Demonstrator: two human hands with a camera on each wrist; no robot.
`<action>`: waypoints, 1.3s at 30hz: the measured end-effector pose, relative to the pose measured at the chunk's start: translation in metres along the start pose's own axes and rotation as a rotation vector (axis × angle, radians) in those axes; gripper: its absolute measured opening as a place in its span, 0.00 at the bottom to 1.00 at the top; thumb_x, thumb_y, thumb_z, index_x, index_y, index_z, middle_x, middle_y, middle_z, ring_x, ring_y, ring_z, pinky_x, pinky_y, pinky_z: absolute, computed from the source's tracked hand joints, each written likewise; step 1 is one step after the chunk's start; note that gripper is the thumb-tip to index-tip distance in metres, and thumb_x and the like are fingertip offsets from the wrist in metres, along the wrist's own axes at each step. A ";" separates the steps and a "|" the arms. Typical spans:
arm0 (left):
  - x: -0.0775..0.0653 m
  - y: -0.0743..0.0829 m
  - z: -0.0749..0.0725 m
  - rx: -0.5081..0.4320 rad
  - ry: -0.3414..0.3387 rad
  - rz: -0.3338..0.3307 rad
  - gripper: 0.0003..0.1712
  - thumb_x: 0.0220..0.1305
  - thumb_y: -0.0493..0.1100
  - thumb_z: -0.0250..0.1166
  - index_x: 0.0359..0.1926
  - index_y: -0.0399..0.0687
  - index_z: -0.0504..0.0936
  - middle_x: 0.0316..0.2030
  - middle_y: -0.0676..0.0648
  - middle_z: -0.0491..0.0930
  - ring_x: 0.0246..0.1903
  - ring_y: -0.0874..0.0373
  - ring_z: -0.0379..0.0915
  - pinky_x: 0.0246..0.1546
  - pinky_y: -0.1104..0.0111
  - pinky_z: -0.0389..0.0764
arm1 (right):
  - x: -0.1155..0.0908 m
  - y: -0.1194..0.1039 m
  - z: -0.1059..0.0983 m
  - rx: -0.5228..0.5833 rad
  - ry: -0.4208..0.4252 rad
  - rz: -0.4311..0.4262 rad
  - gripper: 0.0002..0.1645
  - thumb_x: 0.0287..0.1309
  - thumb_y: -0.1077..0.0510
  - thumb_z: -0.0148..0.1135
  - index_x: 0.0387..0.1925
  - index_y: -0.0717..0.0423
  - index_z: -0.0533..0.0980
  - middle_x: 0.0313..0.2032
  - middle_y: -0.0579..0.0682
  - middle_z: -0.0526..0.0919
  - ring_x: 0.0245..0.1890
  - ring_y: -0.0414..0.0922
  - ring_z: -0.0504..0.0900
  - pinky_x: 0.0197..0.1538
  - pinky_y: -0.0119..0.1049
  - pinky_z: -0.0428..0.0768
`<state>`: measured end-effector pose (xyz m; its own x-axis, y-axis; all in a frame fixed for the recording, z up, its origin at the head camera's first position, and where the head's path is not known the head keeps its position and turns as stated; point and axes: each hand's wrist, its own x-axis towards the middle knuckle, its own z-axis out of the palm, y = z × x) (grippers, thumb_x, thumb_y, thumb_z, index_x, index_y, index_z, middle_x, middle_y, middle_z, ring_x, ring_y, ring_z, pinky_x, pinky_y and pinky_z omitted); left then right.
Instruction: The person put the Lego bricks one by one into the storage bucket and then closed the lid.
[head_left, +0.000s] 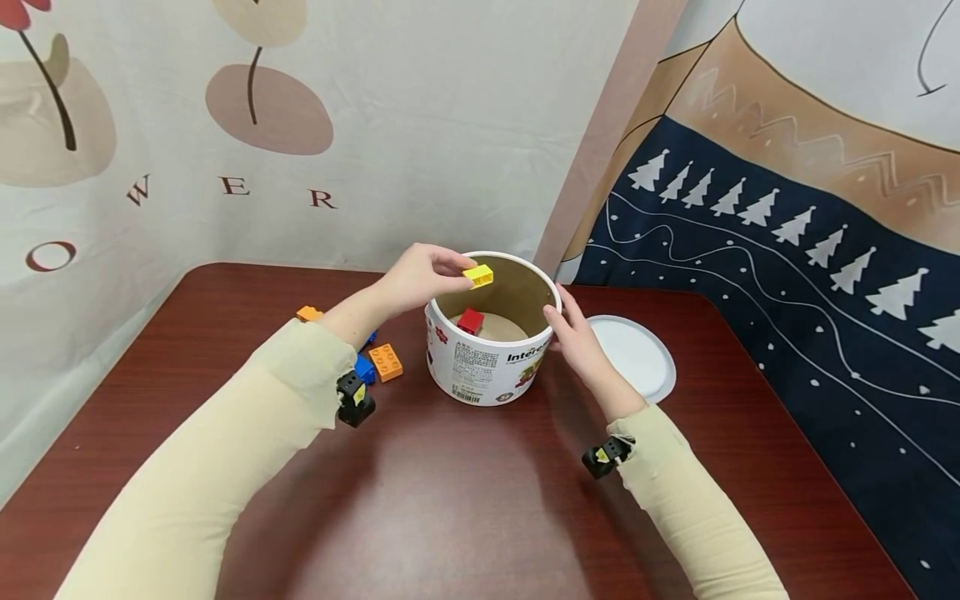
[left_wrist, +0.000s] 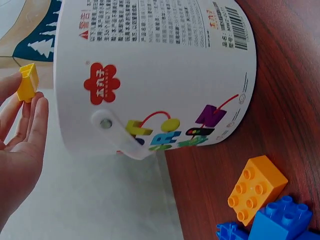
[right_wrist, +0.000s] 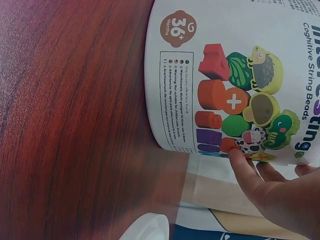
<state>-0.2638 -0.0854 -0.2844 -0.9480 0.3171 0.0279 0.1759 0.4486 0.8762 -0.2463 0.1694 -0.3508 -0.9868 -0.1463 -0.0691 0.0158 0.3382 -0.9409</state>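
Observation:
Between thumb and fingers my left hand [head_left: 426, 273] pinches a yellow toy brick [head_left: 478, 276], held over the mouth of a white printed bucket [head_left: 480, 367]. In the left wrist view the yellow brick [left_wrist: 28, 82] shows beside the bucket's rim. Inside the bucket a red brick [head_left: 470, 322] lies on the bottom. My right hand [head_left: 577, 337] grips the bucket's right side, thumb at the rim and fingers along the outer wall. In the right wrist view fingertips [right_wrist: 236, 154] press against the printed wall.
Left of the bucket lie an orange brick [head_left: 386, 362], a blue brick [head_left: 364, 369] and another orange brick [head_left: 308, 314], partly behind the left forearm. A round white lid [head_left: 633, 358] rests on the brown table [head_left: 465, 500] at the right. Printed cloths hang behind and right.

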 end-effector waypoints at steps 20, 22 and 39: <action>-0.021 -0.055 -0.062 0.053 0.180 -0.021 0.26 0.62 0.51 0.62 0.58 0.45 0.74 0.56 0.40 0.75 0.55 0.49 0.71 0.57 0.54 0.72 | 0.001 0.003 -0.001 -0.006 0.008 -0.032 0.36 0.69 0.45 0.44 0.73 0.43 0.45 0.66 0.65 0.59 0.60 0.64 0.67 0.58 0.56 0.71; -0.028 -0.067 -0.070 0.072 0.190 -0.064 0.29 0.62 0.55 0.60 0.60 0.45 0.72 0.58 0.39 0.73 0.57 0.47 0.69 0.59 0.52 0.70 | -0.001 0.002 0.000 -0.014 0.012 -0.058 0.37 0.67 0.42 0.45 0.73 0.42 0.46 0.64 0.66 0.60 0.58 0.63 0.70 0.56 0.55 0.74; -0.066 -0.167 -0.098 0.149 0.160 -0.271 0.41 0.65 0.57 0.56 0.69 0.35 0.56 0.67 0.29 0.56 0.65 0.34 0.52 0.63 0.44 0.60 | 0.001 -0.001 0.001 0.012 0.011 -0.004 0.35 0.70 0.50 0.42 0.73 0.44 0.45 0.66 0.63 0.59 0.59 0.64 0.69 0.59 0.56 0.71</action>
<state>-0.2567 -0.2631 -0.3853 -0.9930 0.0404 -0.1108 -0.0621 0.6192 0.7828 -0.2468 0.1682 -0.3499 -0.9886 -0.1377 -0.0614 0.0133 0.3264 -0.9451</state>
